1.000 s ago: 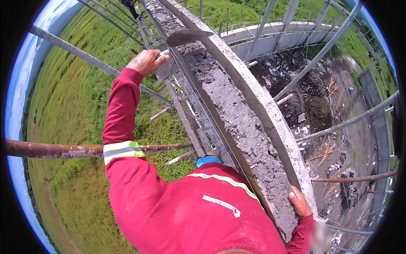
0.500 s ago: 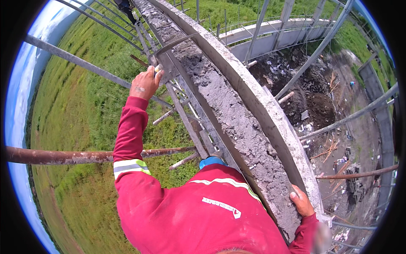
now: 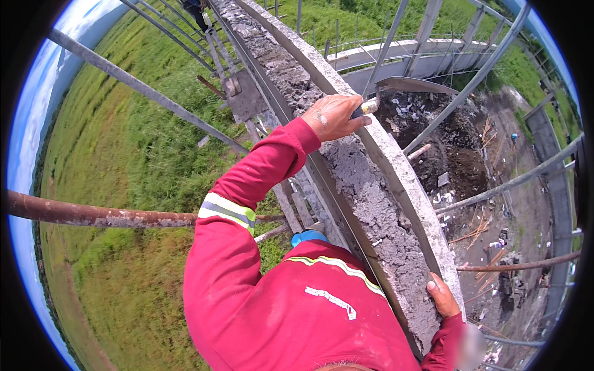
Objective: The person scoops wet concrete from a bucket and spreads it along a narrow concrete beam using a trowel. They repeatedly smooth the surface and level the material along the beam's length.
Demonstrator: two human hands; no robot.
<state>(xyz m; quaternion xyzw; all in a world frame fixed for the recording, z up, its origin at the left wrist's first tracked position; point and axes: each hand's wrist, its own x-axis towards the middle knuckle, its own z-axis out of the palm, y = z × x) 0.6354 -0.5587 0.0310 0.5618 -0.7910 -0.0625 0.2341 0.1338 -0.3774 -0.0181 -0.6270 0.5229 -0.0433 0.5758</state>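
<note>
My left hand (image 3: 334,117) is closed round the handle of a trowel (image 3: 418,85), reaching across the wall. Its thin blade sticks out beyond the far right edge, over the ground below. Rough grey mortar (image 3: 371,185) fills the long channel between a metal side form (image 3: 322,176) on the left and a concrete rim (image 3: 405,179) on the right. Lower right, my right hand (image 3: 443,297) lies against the inner face of the rim, fingers on its edge and no tool visible in it. Part of that hand is hidden from view.
Steel scaffold poles cross on both sides, a rusty pole (image 3: 99,216) at left among them. A flat square plate (image 3: 245,97) sits by the form. Far below right are rubble and soil (image 3: 467,164). Another person (image 3: 197,11) stands at the far end.
My left hand has swung rightward with the trowel, from beside the square plate at left across the mortar to the right rim. My right hand stays at the rim.
</note>
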